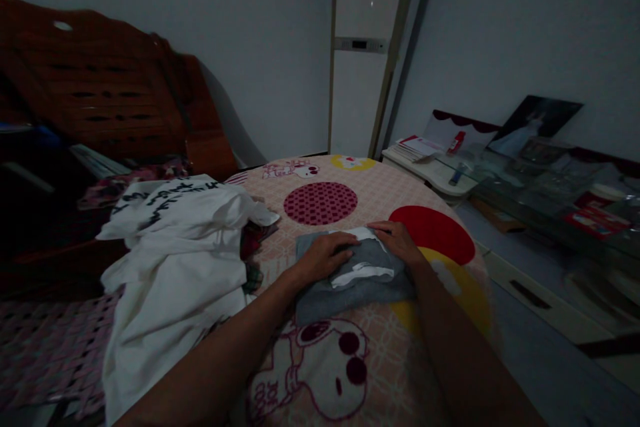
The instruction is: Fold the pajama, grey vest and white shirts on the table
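Note:
A grey garment with white trim (357,290) lies folded into a small bundle on the patterned cloth of the round table. On its left upper part rests my left hand (327,255), fingers stretched over the fabric and thumb apart from them. My right hand (399,240) touches the far right edge, its fingers laid along the white trim. Neither hand visibly grips the fabric. To the left, a heap of white clothing (185,267) with black lettering hangs over the table's side. Dark red and plaid cloth shows partly beneath it.
The tablecloth (320,203) bears cartoon dogs and coloured circles. A carved wooden chair (100,80) stands at back left. Along the right wall runs a glass-topped cabinet (530,187) holding papers, a photo and small items. A tall white appliance (357,93) fills the corner.

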Demonstrator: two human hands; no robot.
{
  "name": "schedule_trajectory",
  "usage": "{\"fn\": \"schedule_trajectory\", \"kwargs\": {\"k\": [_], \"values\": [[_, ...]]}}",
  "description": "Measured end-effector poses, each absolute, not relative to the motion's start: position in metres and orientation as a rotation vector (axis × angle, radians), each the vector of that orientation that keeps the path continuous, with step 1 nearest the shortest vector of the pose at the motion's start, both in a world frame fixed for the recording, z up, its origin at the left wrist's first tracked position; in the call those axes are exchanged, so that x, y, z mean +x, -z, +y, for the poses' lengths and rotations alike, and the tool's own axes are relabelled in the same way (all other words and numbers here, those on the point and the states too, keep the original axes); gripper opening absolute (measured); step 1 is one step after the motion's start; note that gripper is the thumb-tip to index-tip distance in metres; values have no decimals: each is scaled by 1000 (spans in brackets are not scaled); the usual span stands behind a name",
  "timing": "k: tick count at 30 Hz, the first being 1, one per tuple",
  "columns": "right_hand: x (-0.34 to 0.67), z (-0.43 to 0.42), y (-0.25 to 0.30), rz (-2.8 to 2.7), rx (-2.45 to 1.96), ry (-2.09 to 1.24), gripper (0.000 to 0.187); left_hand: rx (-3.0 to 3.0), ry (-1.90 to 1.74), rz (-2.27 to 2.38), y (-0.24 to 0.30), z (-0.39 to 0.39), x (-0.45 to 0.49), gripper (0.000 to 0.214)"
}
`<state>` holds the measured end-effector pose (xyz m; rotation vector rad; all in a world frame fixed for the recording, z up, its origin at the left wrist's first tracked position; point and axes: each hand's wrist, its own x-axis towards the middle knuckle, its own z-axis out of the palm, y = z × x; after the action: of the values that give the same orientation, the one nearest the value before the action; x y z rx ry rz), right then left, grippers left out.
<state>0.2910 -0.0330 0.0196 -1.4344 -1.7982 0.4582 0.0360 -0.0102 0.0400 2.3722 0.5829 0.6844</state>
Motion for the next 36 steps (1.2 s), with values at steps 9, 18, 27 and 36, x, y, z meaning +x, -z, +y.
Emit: {"fn": "schedule_trajectory", "kwargs": {"k": [9,18,27,36], "values": [[290,-32,-21,-1770,-1450,-468,31,2374,-516,506,-73,-51,41,12],[289,-32,-20,-1724,-1459,-474,31,2567,-262,378,-69,-56,33,55],[288,-33,-22,-1723,-1484,-490,32,2591,-447,472,-47,-62,42,40],[288,-32,-20,-1732,-1469,-468,31,2371,-597,597,-55,-60,47,18]]}}
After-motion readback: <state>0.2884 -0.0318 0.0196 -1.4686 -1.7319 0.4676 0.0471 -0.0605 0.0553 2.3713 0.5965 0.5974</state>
